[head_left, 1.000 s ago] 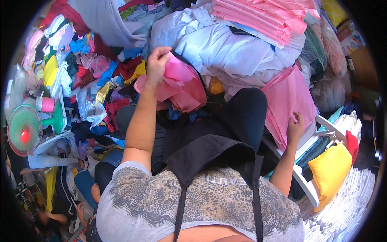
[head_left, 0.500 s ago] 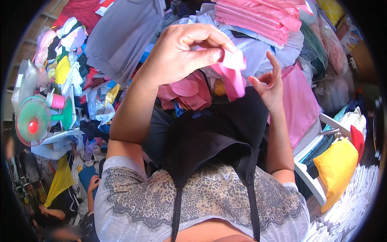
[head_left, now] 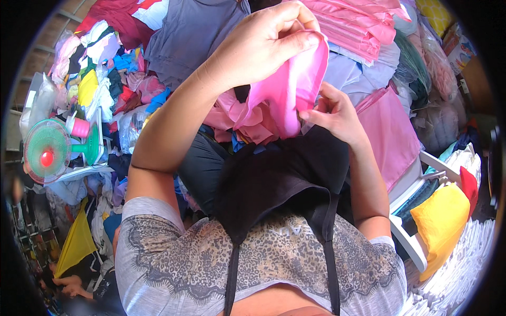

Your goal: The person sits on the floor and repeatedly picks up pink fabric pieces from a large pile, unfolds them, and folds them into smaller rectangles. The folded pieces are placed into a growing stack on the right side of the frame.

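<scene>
Left hand (head_left: pixel 276 45): grip closed to a pinch, thumb against fingertips, holding the top edge of the pink piece (head_left: pixel 291 87). Piece hangs from there in a loose fold, above the lap and the black apron (head_left: pixel 274 184).
Right hand (head_left: pixel 334 116): grip mostly closed, fingers curled in, thumb tip at the piece's lower right edge. Can't tell if fabric is clamped between thumb and fingers.
Crumpled pink fabric (head_left: pixel 221 118) sits behind the piece, to its left. Flat pink cloth (head_left: pixel 390 134) lies right of the right hand. Folded pink stack (head_left: pixel 353 29) is up top, on whitish fabric (head_left: pixel 385 63).
</scene>
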A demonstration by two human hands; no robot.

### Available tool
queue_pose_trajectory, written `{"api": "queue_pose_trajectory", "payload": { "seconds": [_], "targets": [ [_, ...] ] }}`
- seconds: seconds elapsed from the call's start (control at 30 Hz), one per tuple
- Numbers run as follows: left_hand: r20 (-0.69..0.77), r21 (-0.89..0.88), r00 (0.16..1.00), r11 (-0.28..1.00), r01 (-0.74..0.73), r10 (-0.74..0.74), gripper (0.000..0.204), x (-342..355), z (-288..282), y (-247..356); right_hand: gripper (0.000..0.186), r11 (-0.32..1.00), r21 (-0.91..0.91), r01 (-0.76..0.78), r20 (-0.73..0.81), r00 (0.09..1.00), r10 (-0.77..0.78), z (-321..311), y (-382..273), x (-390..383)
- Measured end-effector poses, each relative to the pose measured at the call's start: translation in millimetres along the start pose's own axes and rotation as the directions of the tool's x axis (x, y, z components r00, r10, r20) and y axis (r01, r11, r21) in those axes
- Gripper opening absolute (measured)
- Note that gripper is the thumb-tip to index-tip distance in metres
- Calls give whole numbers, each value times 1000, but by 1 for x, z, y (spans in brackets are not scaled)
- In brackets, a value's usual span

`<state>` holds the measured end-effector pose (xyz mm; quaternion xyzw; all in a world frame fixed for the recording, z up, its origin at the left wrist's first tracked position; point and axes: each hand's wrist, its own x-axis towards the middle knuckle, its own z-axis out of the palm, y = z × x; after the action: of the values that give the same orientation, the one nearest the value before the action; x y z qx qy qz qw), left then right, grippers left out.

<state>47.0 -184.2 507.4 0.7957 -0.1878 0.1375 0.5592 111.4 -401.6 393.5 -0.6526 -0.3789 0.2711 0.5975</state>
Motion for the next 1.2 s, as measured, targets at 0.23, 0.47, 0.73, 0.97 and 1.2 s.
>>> {"api": "queue_pose_trajectory", "payload": {
  "seconds": [0.23,0.47,0.73,0.97,1.2],
  "targets": [
    [-101,153,994,987,56,-41,4,15,-5,22,14,994,-108,32,-193,980,-52,-1,50,16],
    [-129,418,992,906,69,-16,10,53,-18,-12,14,927,-76,-366,-429,852,301,-63,81,-7],
    [-271,415,959,909,43,79,22,127,38,-40,7,947,-321,16,-875,379,-302,-206,30,-87],
    [-156,-227,987,972,-59,23,17,128,110,-39,16,893,-450,-6,-889,97,-447,-218,-33,-182],
    [-33,-305,986,941,148,-166,20,93,144,-24,15,926,-376,-42,-925,-42,-377,-167,-49,-238]
  ]
}}
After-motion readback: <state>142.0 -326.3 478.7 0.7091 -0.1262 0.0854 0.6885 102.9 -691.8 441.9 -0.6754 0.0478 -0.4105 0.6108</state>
